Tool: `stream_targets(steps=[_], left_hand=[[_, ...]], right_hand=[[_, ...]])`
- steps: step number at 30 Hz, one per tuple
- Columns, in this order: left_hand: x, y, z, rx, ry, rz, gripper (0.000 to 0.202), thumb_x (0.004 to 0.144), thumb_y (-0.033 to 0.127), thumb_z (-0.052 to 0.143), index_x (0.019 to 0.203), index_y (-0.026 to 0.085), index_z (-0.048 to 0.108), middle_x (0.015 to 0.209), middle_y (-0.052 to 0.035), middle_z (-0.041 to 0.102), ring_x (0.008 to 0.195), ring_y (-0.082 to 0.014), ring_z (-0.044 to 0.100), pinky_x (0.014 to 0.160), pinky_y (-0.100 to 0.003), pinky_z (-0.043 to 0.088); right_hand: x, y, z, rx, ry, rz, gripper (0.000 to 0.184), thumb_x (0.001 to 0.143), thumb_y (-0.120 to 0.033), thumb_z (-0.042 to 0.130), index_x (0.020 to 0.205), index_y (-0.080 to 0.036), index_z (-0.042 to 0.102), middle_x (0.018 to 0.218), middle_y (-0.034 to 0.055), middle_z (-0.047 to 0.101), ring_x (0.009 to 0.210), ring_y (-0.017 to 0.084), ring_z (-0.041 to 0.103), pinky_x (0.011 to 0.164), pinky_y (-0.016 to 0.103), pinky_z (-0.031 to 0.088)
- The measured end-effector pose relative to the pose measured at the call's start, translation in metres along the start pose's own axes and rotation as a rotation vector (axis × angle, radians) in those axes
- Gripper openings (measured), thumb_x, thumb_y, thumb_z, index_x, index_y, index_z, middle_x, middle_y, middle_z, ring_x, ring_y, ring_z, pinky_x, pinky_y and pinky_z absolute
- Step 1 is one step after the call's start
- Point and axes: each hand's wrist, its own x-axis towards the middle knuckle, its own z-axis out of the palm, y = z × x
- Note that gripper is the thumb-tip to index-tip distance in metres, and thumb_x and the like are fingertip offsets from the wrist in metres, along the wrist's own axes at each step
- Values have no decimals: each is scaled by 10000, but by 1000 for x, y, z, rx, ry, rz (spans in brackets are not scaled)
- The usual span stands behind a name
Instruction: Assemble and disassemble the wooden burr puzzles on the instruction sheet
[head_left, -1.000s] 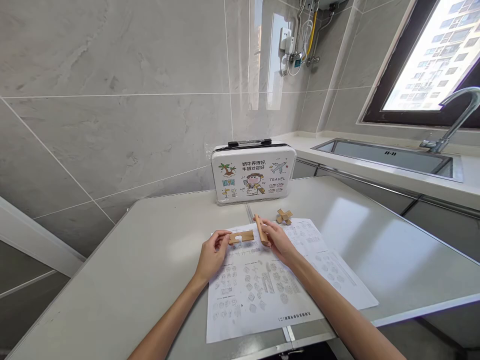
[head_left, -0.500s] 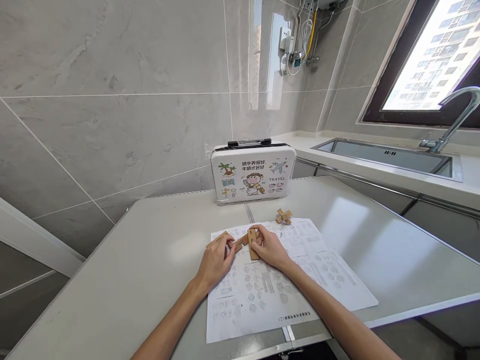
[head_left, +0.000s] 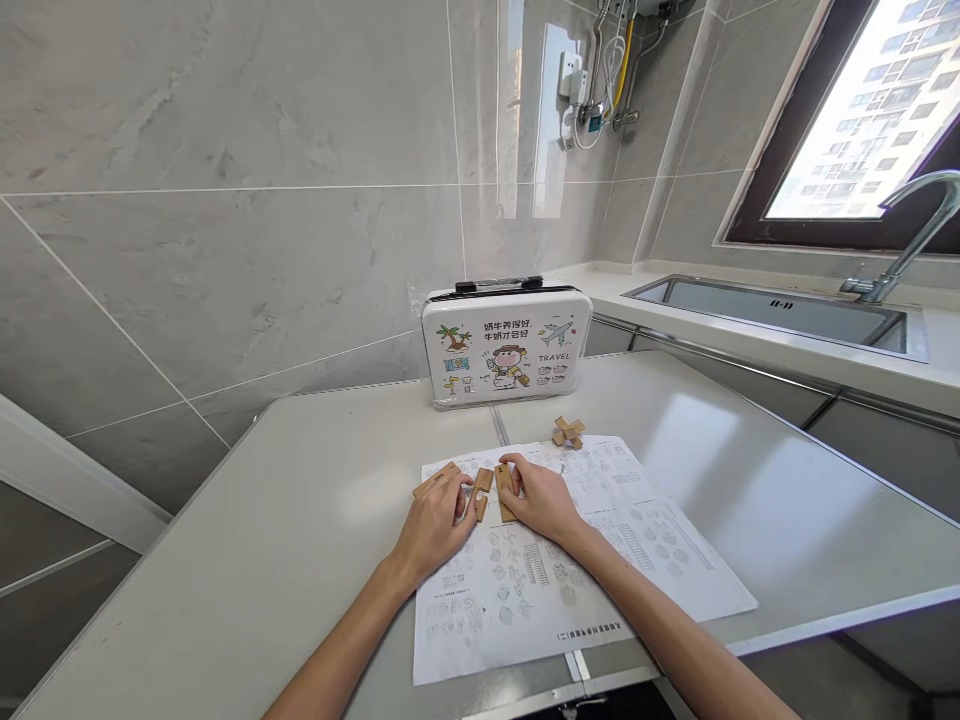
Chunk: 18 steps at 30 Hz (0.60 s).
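On the printed sheet (head_left: 525, 620), my left hand (head_left: 431, 520) has thumb and fingers closed on a notched wooden puzzle piece (head_left: 484, 480). This piece stands nearly lengthwise, with its notch facing my left thumb. Another wooden piece (head_left: 436, 477) lies slanted just beyond my left knuckles, partly hidden by them. My right hand (head_left: 544, 497) grips a flat wooden puzzle piece marked 2 (head_left: 503, 480), thumb on its face and index finger at its top end. A narrow gap parts the two held pieces. An assembled cross-shaped wooden puzzle (head_left: 568, 432) rests at the sheet's far edge.
A white cartoon-printed case (head_left: 506, 350) stands upright at the back of the white table (head_left: 300, 520), against the tiled wall. To the right is a counter with a sink (head_left: 780, 310) and a faucet (head_left: 907, 240). The table's front edge lies close to my forearms.
The notched piece has turned from slanting across to nearly lengthwise and is apart from the piece marked 2. My right hand has barely shifted.
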Motion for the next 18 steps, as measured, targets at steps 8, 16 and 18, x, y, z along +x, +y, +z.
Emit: stream_targets(steps=[8,16,18], left_hand=[[1,-9,2,43,209,-105,223,978,302,556,1191,236,563,1229,-97,650,1193,-299,581,1031,-486,461],[-3,-19,13,-55,138,-155,371,1021,401,512,1347,230,467,1386,-131,588,1292,-290,574,1101,-508,457],[-3,-18,13,-67,120,-165,407,1024,418,509,1380,231,450,1406,-138,585,1290,-286,587,1102,-505,460]], right_hand=[[-1,1,0,40,-13,-38,345,888,-225,585,1233,-236,589,707,-30,653,675,180,617,614,269,324],[-3,-5,-1,87,-29,-95,248,971,-331,552,1194,-241,611,773,-11,692,709,181,637,646,276,361],[-3,-7,-2,83,-40,-101,240,972,-342,558,1181,-245,623,781,-10,692,719,180,637,657,277,371]])
